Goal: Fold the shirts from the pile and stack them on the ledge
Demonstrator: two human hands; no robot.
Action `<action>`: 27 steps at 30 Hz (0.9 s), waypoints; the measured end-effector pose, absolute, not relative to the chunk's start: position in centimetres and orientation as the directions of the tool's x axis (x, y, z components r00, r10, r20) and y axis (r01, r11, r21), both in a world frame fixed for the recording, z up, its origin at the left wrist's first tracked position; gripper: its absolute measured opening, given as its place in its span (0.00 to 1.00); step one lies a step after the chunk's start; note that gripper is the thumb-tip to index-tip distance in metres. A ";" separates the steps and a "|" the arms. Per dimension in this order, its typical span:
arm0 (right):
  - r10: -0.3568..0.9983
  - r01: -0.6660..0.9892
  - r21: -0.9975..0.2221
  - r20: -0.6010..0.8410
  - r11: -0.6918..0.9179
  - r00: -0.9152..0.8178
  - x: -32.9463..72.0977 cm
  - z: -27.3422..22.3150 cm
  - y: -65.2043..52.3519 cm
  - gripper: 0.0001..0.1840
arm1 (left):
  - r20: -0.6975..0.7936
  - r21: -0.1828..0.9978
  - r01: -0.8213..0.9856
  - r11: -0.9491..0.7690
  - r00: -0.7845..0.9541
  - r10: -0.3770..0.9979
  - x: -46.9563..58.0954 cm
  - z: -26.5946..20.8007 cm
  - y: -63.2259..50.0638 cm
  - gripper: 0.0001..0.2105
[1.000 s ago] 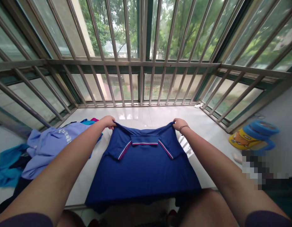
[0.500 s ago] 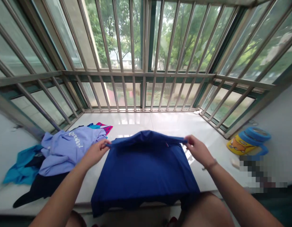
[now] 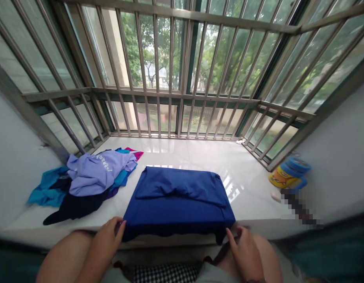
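A dark blue garment [image 3: 182,214] lies spread on the white ledge, its far part folded over toward me in a wrinkled flap. Its near edge hangs over the front of the ledge. At the near left corner is my left hand [image 3: 106,239], thumb and forefinger slightly apart beside the cloth. My right hand [image 3: 246,249] is at the near right corner, thumb and fingers spread, close to the hanging edge. Whether the fingertips touch the cloth is hard to tell.
A heap of clothes with a lavender shirt [image 3: 95,173] on top lies at the left. A blue and yellow jug [image 3: 288,173] stands at the right by a blurred-out object [image 3: 301,210]. Metal bars [image 3: 182,94] close off the far side of the white ledge [image 3: 252,188].
Both hands have let go of the garment's far edge and come back toward me to its near corners. The raised far part now lies flat, folded over.
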State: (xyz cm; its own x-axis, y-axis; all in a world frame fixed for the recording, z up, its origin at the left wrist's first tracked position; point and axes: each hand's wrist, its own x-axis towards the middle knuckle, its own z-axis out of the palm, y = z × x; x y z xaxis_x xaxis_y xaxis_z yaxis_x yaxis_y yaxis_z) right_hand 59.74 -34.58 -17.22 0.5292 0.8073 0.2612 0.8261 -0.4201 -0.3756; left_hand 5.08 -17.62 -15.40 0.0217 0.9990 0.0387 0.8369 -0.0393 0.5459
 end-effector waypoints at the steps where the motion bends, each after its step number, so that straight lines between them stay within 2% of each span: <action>1: 0.811 0.815 -0.386 0.230 -0.432 0.538 59.4 -17.5 -34.7 0.32 | -0.057 0.547 0.835 0.060 -0.034 0.998 4.7 -15.7 -18.3 0.21; 3: 0.826 0.794 -0.425 0.163 -0.435 0.539 58.9 -18.0 -34.4 0.35 | -0.190 0.552 0.807 0.210 -0.124 0.974 4.4 -16.6 -19.5 0.23; 5: 0.836 0.746 -0.499 0.074 -0.440 0.543 58.5 -18.0 -33.4 0.35 | -0.225 0.593 0.763 0.259 -0.151 0.962 4.6 -17.4 -20.2 0.26; 7: 0.811 0.639 -0.587 -0.054 -0.497 0.582 58.3 -17.6 -32.0 0.30 | -0.244 0.662 0.704 0.259 -0.124 0.962 5.4 -17.7 -20.2 0.30; 10: 0.765 0.485 -0.673 -0.194 -0.559 0.613 58.6 -16.6 -30.8 0.21 | -0.273 0.801 0.547 0.242 -0.025 0.962 6.7 -16.5 -19.7 0.30; 12: 0.765 0.451 -0.706 -0.201 -0.546 0.612 59.2 -16.0 -31.3 0.21 | -0.264 0.885 0.401 0.235 0.018 0.964 7.0 -15.1 -19.6 0.29; 14: 0.759 0.412 -0.768 -0.145 -0.491 0.634 60.1 -15.6 -32.8 0.25 | -0.256 0.934 0.257 0.249 -0.006 0.967 6.7 -13.8 -19.9 0.28; 17: 0.708 0.305 -0.882 -0.045 -0.359 0.705 61.1 -15.4 -35.5 0.31 | -0.307 0.938 0.133 0.319 -0.103 0.946 5.7 -12.5 -20.9 0.24; 19: 0.692 0.242 -0.910 -0.066 -0.338 0.719 61.4 -15.3 -36.7 0.36 | -0.363 0.918 0.128 0.376 -0.113 0.925 5.2 -12.5 -21.6 0.21; 23: 0.739 0.138 -0.877 -0.292 -0.460 0.607 60.6 -14.8 -37.8 0.40 | -0.467 0.865 0.177 0.469 -0.053 0.882 5.1 -13.6 -23.2 0.20; 25: 0.761 0.078 -0.848 -0.425 -0.524 0.489 60.0 -14.3 -38.6 0.37 | -0.521 0.835 0.220 0.504 0.022 0.853 5.2 -14.0 -24.2 0.23; 27: 0.752 0.044 -0.797 -0.548 -0.603 0.367 59.6 -13.9 -39.7 0.33 | -0.571 0.807 0.295 0.512 0.168 0.804 5.1 -14.1 -25.2 0.26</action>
State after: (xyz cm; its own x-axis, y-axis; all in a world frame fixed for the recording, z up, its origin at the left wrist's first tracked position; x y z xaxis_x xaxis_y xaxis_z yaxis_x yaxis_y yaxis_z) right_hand 59.63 -39.70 -13.89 0.3665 0.7516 -0.5484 0.0438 -0.6027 -0.7968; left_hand 5.09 -25.22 -14.08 0.1678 0.8038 -0.5708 0.2945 0.5117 0.8071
